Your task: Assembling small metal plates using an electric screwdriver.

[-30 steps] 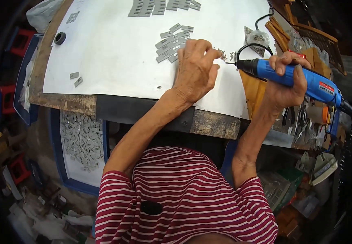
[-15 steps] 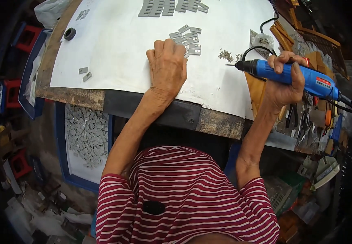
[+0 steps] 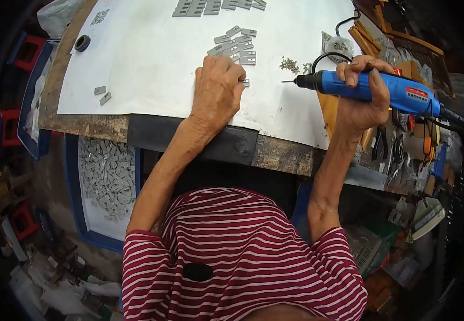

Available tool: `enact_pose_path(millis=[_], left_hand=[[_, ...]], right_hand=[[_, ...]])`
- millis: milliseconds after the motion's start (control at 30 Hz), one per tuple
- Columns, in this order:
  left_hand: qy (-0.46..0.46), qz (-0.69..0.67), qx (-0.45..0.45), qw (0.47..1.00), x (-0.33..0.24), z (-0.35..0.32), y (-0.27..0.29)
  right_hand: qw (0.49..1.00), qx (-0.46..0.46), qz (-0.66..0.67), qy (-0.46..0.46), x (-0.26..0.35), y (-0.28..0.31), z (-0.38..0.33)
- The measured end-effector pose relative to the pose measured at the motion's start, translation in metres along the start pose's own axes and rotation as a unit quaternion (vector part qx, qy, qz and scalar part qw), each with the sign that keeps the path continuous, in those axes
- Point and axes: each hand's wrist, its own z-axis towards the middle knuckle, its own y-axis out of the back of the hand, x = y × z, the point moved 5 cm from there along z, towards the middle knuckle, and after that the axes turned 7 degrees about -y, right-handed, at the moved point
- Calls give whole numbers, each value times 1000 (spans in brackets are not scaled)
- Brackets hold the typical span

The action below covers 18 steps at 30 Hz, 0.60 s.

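Observation:
My left hand (image 3: 216, 88) is closed, its knuckles up, over the white sheet (image 3: 151, 69) on the bench. A small grey metal-looking block (image 3: 246, 82) pokes out past its fingertips, mostly hidden by them. Just beyond the fingers lies a loose cluster of similar grey blocks (image 3: 247, 54), each with a small dark slot or hole. On the right, my right hand (image 3: 363, 96) wraps round a blue electric screwdriver (image 3: 408, 96). Its thin bit points left, apart from the blocks. A scatter of tiny brass-coloured screws (image 3: 289, 65) lies beyond the bit.
Neat rows of grey blocks (image 3: 195, 7) stand at the far edge. Two more blocks (image 3: 105, 98) and a black ring (image 3: 82, 43) lie left. A blue tray (image 3: 84, 214) of many blocks sits below the bench. Pliers (image 3: 380, 144) and a clear bag (image 3: 341, 47) lie right.
The view has shifted slightly. My left hand has drawn a little nearer to me from the cluster, and the block at its fingertips shows more plainly. The screwdriver has edged slightly left.

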Motion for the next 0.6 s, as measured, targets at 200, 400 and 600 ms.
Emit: enact_pose_path(millis=[200,400,600], left_hand=[[-9,-68,-35,997,5,-5,-1],[-20,-78,-48,996,3,-7,0],[3,-81,-30,996,5,-9,-6]], right_hand=[[996,57,-60,-25,-8,-24,5],[993,90,-64,-42,-22,-52,13],[984,122,-101,-78,-42,-76,14]])
